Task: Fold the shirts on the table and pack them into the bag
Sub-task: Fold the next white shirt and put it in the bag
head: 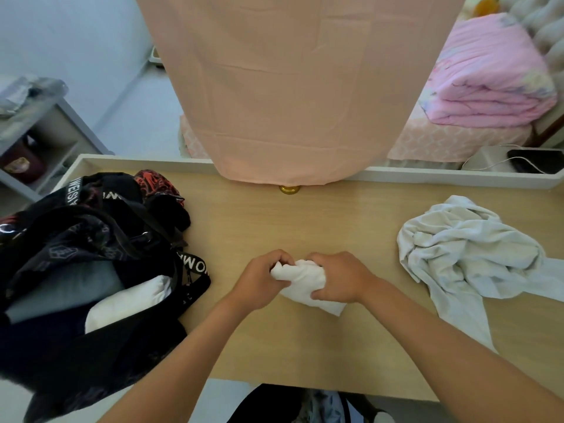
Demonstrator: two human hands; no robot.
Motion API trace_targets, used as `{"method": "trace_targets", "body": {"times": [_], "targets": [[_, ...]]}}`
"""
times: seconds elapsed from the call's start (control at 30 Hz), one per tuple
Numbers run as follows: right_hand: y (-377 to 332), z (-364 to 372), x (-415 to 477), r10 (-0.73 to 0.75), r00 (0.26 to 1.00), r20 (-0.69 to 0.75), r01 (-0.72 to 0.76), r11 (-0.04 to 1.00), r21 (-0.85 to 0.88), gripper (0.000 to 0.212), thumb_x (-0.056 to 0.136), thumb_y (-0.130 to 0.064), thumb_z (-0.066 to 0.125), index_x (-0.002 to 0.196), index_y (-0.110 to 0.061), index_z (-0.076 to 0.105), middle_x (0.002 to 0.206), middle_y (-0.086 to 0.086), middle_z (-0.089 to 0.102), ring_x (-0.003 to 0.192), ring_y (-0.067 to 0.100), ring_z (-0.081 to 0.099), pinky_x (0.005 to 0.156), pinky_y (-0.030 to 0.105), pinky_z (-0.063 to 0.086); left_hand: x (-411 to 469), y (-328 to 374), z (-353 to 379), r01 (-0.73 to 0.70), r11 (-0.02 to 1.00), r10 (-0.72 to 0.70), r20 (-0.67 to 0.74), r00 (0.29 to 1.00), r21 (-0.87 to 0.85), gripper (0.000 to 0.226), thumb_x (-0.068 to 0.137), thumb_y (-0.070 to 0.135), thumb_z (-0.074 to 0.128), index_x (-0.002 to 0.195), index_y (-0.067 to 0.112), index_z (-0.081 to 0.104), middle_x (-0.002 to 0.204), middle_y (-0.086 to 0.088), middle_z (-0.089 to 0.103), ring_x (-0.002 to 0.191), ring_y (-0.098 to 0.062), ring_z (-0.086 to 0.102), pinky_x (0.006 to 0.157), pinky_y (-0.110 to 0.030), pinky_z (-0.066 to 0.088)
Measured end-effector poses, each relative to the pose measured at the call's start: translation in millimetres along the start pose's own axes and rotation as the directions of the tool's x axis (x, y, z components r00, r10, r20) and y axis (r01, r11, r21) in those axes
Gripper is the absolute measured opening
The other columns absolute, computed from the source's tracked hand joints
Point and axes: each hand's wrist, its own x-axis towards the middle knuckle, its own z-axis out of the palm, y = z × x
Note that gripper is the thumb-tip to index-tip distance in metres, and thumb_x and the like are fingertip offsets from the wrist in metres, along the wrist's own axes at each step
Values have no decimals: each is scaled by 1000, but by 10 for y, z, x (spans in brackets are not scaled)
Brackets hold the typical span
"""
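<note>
Had both hands on the small white shirt (305, 285), mid-table (305, 346). Left hand (259, 282) had its fingers curled over the shirt's left end. Right hand (338, 277) had its fingers curled over the right end, thumb pinching in from the near side. The two sets of knuckles were almost touching. Shirt was bunched into a tight wad between the two grips, with a flap sticking out below the right fingers toward me. Couldn't tell whether the wad was lifted or resting on the wood.

Black bag (91, 270) sat left of the left fingers, near but apart, mouth open, with its lettered strap the closest part. Inside it were a white folded piece (128, 303) and a grey piece (67, 288) beside it.

Second white shirt (464, 254) lay crumpled well to the right of the right fingers, one end trailing toward the near edge.

Beyond the fingers a peach cloth (290, 87) hung to the far edge, with a brass knob (289, 189) just under its hem.
</note>
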Motion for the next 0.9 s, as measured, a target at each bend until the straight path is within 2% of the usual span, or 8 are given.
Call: {"method": "trace_targets", "body": {"times": [0.07, 0.2, 0.3, 0.4, 0.5, 0.7, 0.77, 0.9], "targets": [[-74, 135, -38, -65, 984, -165, 52, 995, -85, 41, 69, -46, 74, 105, -33, 60, 86, -8, 68, 79, 19, 65, 72, 33, 42, -107, -37, 2, -46, 994, 50, -36, 998, 100, 33, 79, -1, 66, 87, 30, 58, 81, 25, 61, 72, 4, 55, 65, -14, 42], [-162, 543, -151, -203, 900, -387, 72, 943, -325, 40, 66, -19, 78, 103, -26, 63, 87, -1, 61, 77, 24, 58, 64, 37, 45, -329, -83, 27, -76, 944, 45, 103, 994, 320, 51, 78, 24, 68, 123, 35, 47, 107, 20, 58, 92, -2, 58, 77, -23, 49], [-157, 792, -327, -226, 920, -321, 128, 946, -299, 49, 65, -21, 74, 111, -24, 58, 107, 5, 57, 93, 26, 57, 74, 39, 49, -418, -206, 161, -53, 871, -61, 214, 975, 488, 65, 82, 39, 70, 140, 26, 42, 125, 8, 54, 109, -11, 55, 92, -30, 46], [-114, 895, -531, -176, 969, -173, 140, 970, -200, 60, 66, -36, 65, 123, -24, 53, 139, 13, 48, 124, 31, 46, 95, 44, 48, -368, -270, 315, -122, 771, 49, 133, 990, 625, 35, 94, 31, 55, 127, 21, 59, 121, 0, 59, 110, -21, 53, 95, -36, 42], [-101, 908, -617, -138, 983, -119, 129, 988, -82, 57, 74, -33, 60, 129, -24, 48, 159, 12, 30, 146, 30, 28, 110, 46, 35, -300, -346, 489, -148, 747, 107, 102, 989, 648, 50, 95, 31, 42, 141, 11, 48, 143, -8, 46, 130, -26, 41, 109, -36, 34], [-43, 952, -581, -85, 995, -52, 78, 989, -125, 100, 80, -37, 61, 158, -18, 1, 165, 8, -1, 152, 21, 1, 120, 40, 14, -514, -707, 804, -144, 655, 39, 157, 987, 742, 76, 95, 55, 19, 155, 11, 4, 163, -6, -3, 151, -27, -1, 122, -47, 11], [-95, 946, -539, -78, 997, -21, 71, 970, -233, 109, 78, -45, 69, 158, -14, 1, 163, 15, 12, 150, 30, 19, 116, 46, 28, -558, -658, 816, -118, 672, 11, 149, 989, 731, 81, 92, 60, 17, 154, 12, -3, 161, -3, -13, 150, -24, -9, 122, -46, 6], [-263, 835, -518, -25, 995, 98, 57, 937, -345, 90, 98, -45, 50, 157, -11, -9, 165, 16, -1, 153, 31, 7, 120, 49, 22, -661, -460, 758, -85, 641, -82, 179, 981, 763, 104, 81, 80, 25, 155, 14, -6, 159, 2, -17, 148, -16, -15, 121, -42, -5]]}}
